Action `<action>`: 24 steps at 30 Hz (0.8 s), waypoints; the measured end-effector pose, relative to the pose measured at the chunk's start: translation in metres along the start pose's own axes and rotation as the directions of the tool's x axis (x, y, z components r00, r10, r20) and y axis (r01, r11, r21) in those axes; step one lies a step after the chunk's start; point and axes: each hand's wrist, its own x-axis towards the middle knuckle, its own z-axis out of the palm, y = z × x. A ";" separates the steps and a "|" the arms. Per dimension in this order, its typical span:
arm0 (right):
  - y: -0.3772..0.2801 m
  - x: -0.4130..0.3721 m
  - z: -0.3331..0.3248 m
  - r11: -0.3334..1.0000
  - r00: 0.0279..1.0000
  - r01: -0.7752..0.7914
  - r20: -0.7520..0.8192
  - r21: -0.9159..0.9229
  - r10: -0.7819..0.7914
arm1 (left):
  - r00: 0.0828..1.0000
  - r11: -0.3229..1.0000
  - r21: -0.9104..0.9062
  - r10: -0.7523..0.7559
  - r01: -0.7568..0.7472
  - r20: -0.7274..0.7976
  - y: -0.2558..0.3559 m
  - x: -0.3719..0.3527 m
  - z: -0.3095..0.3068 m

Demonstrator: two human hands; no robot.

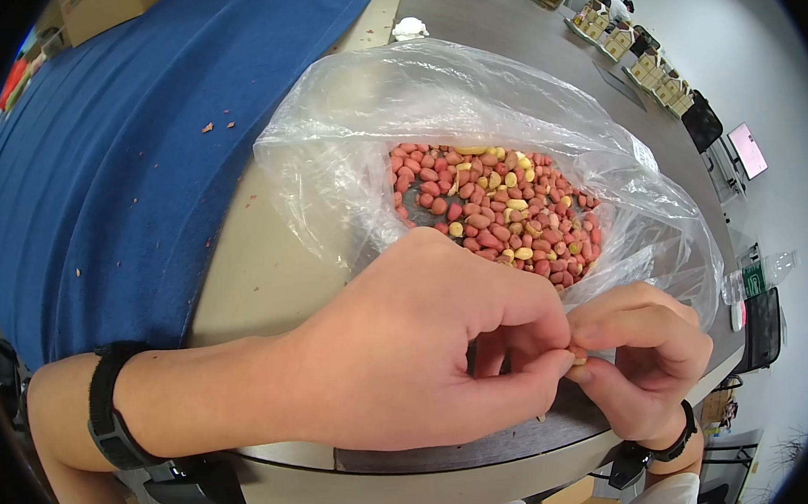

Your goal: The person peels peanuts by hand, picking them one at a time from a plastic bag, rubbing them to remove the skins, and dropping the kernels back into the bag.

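My left hand (pixel 420 344) reaches across the front of the table, thumb and forefinger pinched together. They meet the fingertips of my right hand (pixel 650 352), which is also closed in a pinch. Between the two sets of fingertips is a small reddish-brown peanut (pixel 577 356), mostly covered by the fingers. Just beyond my hands lies a clear plastic bag (pixel 322 155), its mouth spread open. Inside it are many red-skinned peanuts (pixel 486 218), with some pale yellow skinless ones among them. My left hand hides part of the bag's near side.
A blue cloth (pixel 136 177) covers the left side, with small skin flakes on it. A crumpled white tissue (pixel 410 29) sits behind the bag. To the right are a plastic bottle (pixel 762 276) and a black chair (pixel 761 330). The table's rounded edge (pixel 421 490) runs close to me.
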 end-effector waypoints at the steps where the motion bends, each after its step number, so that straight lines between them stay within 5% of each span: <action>1: 0.000 0.000 0.000 1.000 1.000 0.001 0.000 0.000 -0.001 | 1.000 1.000 0.001 0.000 0.000 0.000 -0.001 0.000 0.001; 12: 0.004 -0.001 0.001 0.990 0.994 0.111 0.009 -0.091 -0.111 | 1.000 0.999 0.023 0.026 -0.026 -0.009 0.000 0.000 0.002; 19: 0.001 0.000 0.005 0.999 0.997 0.021 -0.070 -0.031 -0.023 | 1.000 1.000 0.019 0.017 -0.017 0.008 -0.001 0.000 0.003; 24: 0.000 -0.002 0.005 0.973 0.988 0.132 -0.058 -0.189 -0.146 | 1.000 0.999 -0.042 -0.025 0.026 0.015 0.002 0.000 0.003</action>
